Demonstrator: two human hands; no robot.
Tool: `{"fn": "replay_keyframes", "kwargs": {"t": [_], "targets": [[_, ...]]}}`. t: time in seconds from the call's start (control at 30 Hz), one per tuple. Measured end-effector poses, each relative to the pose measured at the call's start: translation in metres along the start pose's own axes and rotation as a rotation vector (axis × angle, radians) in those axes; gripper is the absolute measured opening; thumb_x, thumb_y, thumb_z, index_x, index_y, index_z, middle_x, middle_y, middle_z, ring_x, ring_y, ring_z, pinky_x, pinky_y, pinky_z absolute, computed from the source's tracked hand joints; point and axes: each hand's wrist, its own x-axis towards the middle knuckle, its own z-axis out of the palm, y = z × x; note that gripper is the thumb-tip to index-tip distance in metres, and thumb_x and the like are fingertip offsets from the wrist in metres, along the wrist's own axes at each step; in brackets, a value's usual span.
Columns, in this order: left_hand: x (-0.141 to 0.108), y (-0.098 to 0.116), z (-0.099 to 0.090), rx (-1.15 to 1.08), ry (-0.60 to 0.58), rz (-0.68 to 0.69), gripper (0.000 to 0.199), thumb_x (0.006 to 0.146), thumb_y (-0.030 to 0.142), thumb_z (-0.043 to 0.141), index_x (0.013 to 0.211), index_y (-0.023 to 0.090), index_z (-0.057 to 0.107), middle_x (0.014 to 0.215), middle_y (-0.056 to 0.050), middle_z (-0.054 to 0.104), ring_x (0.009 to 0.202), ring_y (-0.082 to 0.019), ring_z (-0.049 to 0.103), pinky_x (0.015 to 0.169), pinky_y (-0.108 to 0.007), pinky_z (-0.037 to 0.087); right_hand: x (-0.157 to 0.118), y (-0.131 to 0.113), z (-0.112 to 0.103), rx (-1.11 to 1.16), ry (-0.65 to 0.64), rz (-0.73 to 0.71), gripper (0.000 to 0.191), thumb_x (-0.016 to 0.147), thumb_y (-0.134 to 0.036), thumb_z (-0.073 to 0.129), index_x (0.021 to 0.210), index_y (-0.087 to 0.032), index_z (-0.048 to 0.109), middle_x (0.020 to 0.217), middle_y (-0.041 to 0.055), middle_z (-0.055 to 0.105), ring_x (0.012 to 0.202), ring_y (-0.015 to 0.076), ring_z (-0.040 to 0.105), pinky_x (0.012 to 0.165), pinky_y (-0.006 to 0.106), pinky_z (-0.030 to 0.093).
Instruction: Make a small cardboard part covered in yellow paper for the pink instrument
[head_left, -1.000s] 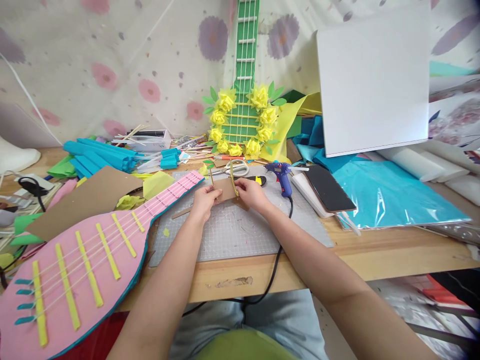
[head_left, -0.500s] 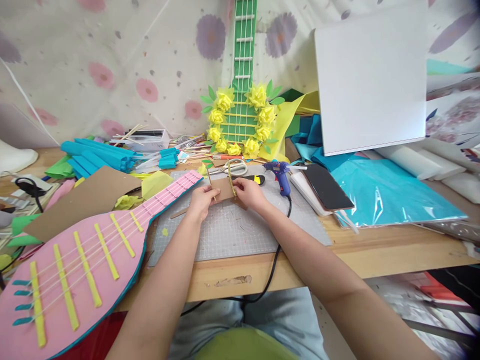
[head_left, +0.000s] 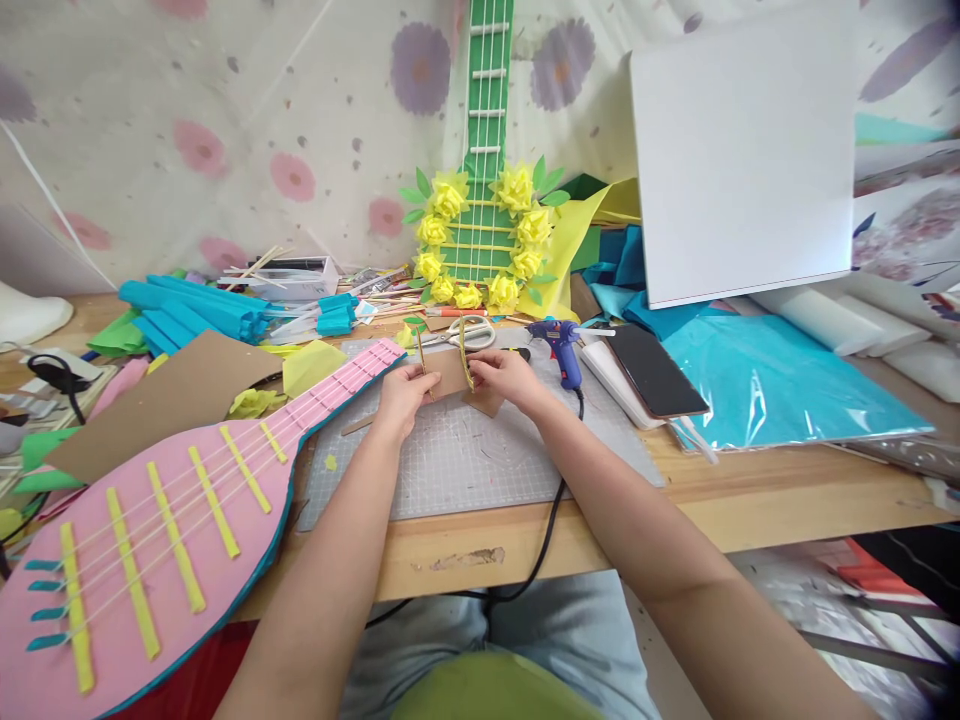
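Over the cutting mat [head_left: 450, 480], my left hand [head_left: 403, 400] pinches a thin brown stick [head_left: 421, 352] together with the left side of a small cardboard piece [head_left: 450, 372]. The stick stands nearly upright, its top above my fingers. At the cardboard's right edge, my right hand [head_left: 511, 378] has its fingertips closed on a thin, curved yellowish strip [head_left: 464, 362]. What that strip is made of I cannot make out. Another cardboard scrap [head_left: 484, 402] shows beneath my right fingers. Scissors [head_left: 480, 332] lie just behind the cardboard.
A blue glue gun [head_left: 562, 352] sits right of my hands, its black cable running over the table edge. A phone [head_left: 654, 372] lies farther right. The pink paper instrument [head_left: 172, 530] fills the left; a green one with yellow flowers [head_left: 484, 215] stands behind.
My right hand has shifted slightly to the right and up, with its fingers resettled on the strip. More of the lower cardboard scrap shows. My left hand keeps its grip.
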Motion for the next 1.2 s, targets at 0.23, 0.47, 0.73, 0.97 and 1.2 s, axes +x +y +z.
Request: {"fn": "replay_keyframes", "kwargs": {"t": [0.23, 0.47, 0.73, 0.97, 1.2], "targets": [[-0.0011, -0.0014, 0.0004, 0.058, -0.018, 0.011, 0.024, 0.049, 0.018, 0.072, 0.072, 0.012, 0.066, 0.071, -0.004, 0.067, 0.061, -0.015, 0.060, 0.060, -0.028, 0.047, -0.0069, -0.0063, -0.0057, 0.231, -0.078, 0.111, 0.016, 0.072, -0.011, 0.062, 0.086, -0.015, 0.069, 0.067, -0.0009, 0.067, 0.058, 0.0068, 0.059, 0.064, 0.022, 0.053], [-0.0003, -0.0032, 0.0023, 0.056, -0.020, -0.018, 0.022, 0.051, 0.013, 0.070, 0.072, 0.012, 0.066, 0.068, -0.004, 0.066, 0.059, -0.015, 0.060, 0.058, -0.028, 0.048, -0.0040, -0.0026, -0.0021, 0.284, -0.079, 0.132, 0.012, 0.069, -0.005, 0.063, 0.072, -0.015, 0.068, 0.060, -0.0023, 0.064, 0.053, 0.0066, 0.058, 0.064, 0.023, 0.054], [-0.0025, -0.0015, 0.0044, 0.064, 0.006, -0.046, 0.022, 0.049, 0.012, 0.072, 0.070, 0.011, 0.065, 0.066, -0.004, 0.066, 0.058, -0.014, 0.060, 0.059, -0.028, 0.050, -0.0021, -0.0006, -0.0005, 0.281, -0.061, 0.131, 0.010, 0.066, -0.005, 0.065, 0.067, -0.015, 0.064, 0.056, -0.0032, 0.062, 0.051, 0.0062, 0.057, 0.060, 0.021, 0.054], [-0.0027, -0.0015, 0.0051, 0.048, 0.016, -0.055, 0.020, 0.051, 0.009, 0.070, 0.071, 0.010, 0.065, 0.064, -0.003, 0.066, 0.056, -0.014, 0.060, 0.061, -0.029, 0.050, -0.0036, -0.0022, -0.0002, 0.255, -0.051, 0.143, 0.009, 0.066, -0.007, 0.068, 0.066, -0.015, 0.064, 0.053, -0.0037, 0.061, 0.049, 0.0061, 0.057, 0.057, 0.020, 0.054], [-0.0023, -0.0014, 0.0050, 0.068, 0.015, -0.056, 0.019, 0.053, 0.008, 0.068, 0.071, 0.010, 0.066, 0.066, -0.003, 0.066, 0.057, -0.013, 0.060, 0.060, -0.028, 0.049, -0.0030, 0.0000, 0.0000, 0.247, -0.051, 0.159, 0.010, 0.063, -0.010, 0.072, 0.066, -0.015, 0.064, 0.056, -0.0019, 0.062, 0.051, 0.0085, 0.059, 0.058, 0.023, 0.056]]}}
